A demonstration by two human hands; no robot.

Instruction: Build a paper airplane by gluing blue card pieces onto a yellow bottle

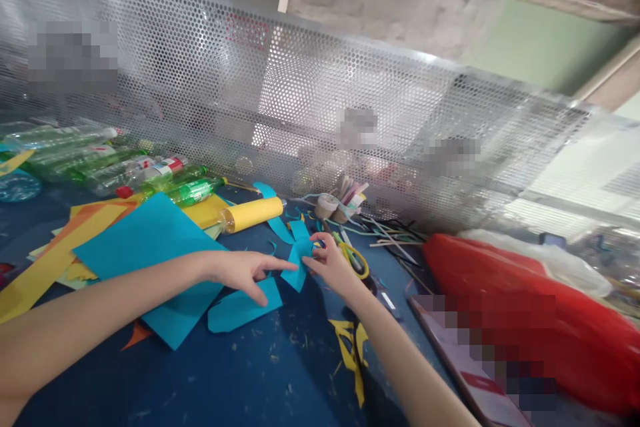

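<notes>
- Nearest, a loose blue strip [245, 310] lies flat on the table [280, 380], just under the left hand [243, 273].
- That hand's index finger stretches to the blue cutout [299, 253], thumb spread wide, gripping nothing.
- Right hand [330, 268]: thumb and index curl at the cutout's right side; blur hides whether they pinch.
- The cutout, between both hands, should be light, bendy (paper, apparently) and easily creased; its broad middle seems the safest hold.
- Beyond lies a yellow-wrapped bottle [257, 215].
</notes>
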